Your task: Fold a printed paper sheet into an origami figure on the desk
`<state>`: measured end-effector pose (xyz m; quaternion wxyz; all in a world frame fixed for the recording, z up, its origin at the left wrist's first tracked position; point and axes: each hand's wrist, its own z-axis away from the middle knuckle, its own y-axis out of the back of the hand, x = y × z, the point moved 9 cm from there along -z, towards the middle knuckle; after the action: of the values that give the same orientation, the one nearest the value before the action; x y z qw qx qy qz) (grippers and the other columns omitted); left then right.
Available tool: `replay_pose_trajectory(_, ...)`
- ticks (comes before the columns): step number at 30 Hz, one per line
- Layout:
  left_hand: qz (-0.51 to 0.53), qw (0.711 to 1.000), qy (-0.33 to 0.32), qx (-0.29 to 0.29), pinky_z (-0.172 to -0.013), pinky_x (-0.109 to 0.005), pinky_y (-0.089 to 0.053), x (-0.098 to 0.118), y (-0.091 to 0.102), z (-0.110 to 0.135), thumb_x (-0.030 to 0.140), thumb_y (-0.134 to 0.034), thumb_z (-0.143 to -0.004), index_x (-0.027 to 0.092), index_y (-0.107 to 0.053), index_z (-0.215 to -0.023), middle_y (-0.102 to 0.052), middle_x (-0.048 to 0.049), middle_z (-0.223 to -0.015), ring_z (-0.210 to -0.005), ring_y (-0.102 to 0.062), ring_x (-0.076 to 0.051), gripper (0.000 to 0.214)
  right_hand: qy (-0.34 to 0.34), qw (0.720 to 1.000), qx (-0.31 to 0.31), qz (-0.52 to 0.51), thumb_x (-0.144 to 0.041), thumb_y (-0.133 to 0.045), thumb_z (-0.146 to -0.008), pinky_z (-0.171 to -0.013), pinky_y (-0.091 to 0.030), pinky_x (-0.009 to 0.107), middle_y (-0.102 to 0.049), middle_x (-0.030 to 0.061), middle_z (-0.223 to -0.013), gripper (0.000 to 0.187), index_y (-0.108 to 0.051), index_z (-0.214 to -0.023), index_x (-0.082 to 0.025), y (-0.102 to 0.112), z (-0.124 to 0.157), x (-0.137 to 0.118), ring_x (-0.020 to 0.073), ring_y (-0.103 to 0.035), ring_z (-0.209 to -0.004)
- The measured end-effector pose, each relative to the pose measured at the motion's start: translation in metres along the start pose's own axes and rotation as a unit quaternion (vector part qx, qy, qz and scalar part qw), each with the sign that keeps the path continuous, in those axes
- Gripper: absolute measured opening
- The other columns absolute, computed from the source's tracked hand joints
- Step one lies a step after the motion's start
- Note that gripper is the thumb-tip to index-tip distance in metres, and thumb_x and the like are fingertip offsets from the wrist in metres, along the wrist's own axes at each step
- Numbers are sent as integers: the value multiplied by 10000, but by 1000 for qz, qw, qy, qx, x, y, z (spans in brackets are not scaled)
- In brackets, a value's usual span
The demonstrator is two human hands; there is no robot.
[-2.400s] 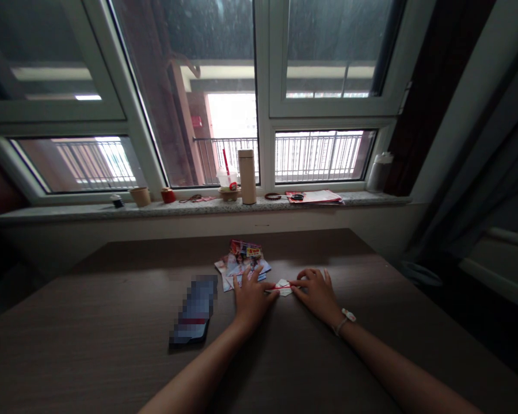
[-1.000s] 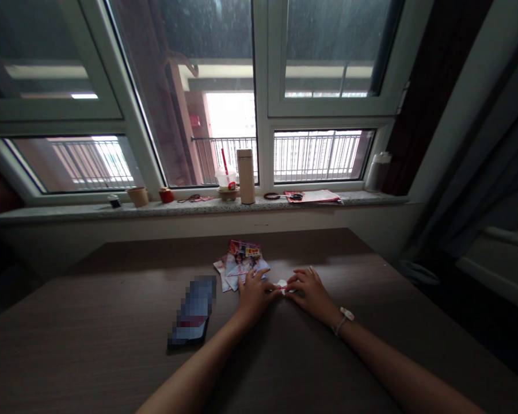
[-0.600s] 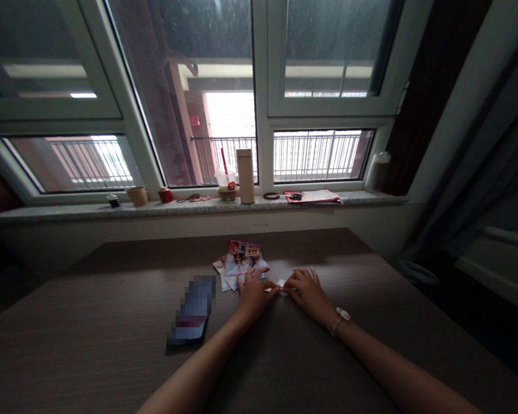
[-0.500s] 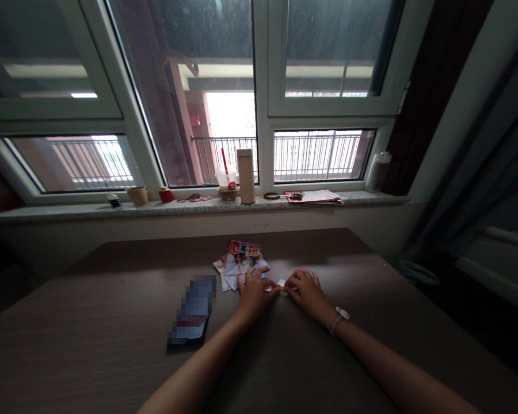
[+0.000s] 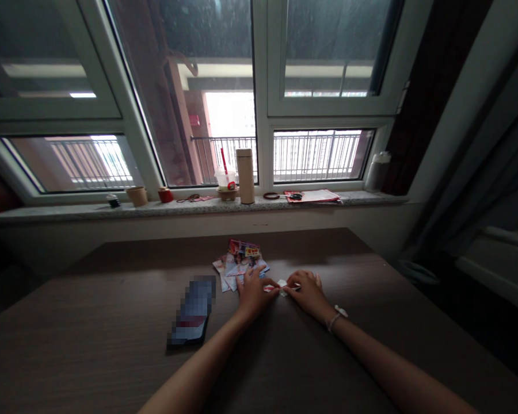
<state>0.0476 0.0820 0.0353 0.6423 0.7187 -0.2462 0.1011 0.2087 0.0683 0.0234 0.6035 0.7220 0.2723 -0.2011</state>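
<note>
A small folded piece of white paper with a red edge (image 5: 280,284) lies on the dark wooden table (image 5: 112,351) between my hands. My left hand (image 5: 251,293) rests on the table with its fingertips pinched on the paper's left side. My right hand (image 5: 307,293), with a bracelet on the wrist, has its fingers curled and pressed on the paper's right side. Most of the paper is hidden under my fingers.
A stack of colourful printed leaflets (image 5: 240,263) lies just beyond my left hand. A phone (image 5: 194,310) lies to the left. On the windowsill (image 5: 69,211) stand a tall flask (image 5: 245,175), a drink cup with a straw (image 5: 226,179), small cups, scissors and papers (image 5: 313,196).
My hands have drawn closer together over the small paper, which now shows less than before. My right hand's fingers have curled in from lying flat.
</note>
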Motion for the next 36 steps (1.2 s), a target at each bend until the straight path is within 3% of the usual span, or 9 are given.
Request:
replay_pose_trajectory(10, -2, 1000, -1, 3, -1153, -701, -88, 2, -1, 2, 384, -716, -837, 425, -771, -1006, -473, 34, -1518, -1431, -318, -345, 183, -15, 999, 14, -25, -323, -673, -829, -1142, -88, 598, -696, 15, -1064, 119, -689, -746, -239, 1, 0, 1, 262, -508, -1172)
replay_pose_trajectory(36, -26, 1000, -7, -5, -1126, -758, -52, 8, 3, 2, 414, -678, -859, 392, -800, -924, -450, 33, -1543, -1447, -298, -378, 141, -25, 999, 25, -7, -332, -642, -845, -1142, -103, 594, -692, 31, -1031, 171, -668, -712, -228, 2, 0, -5, 264, -518, -1133)
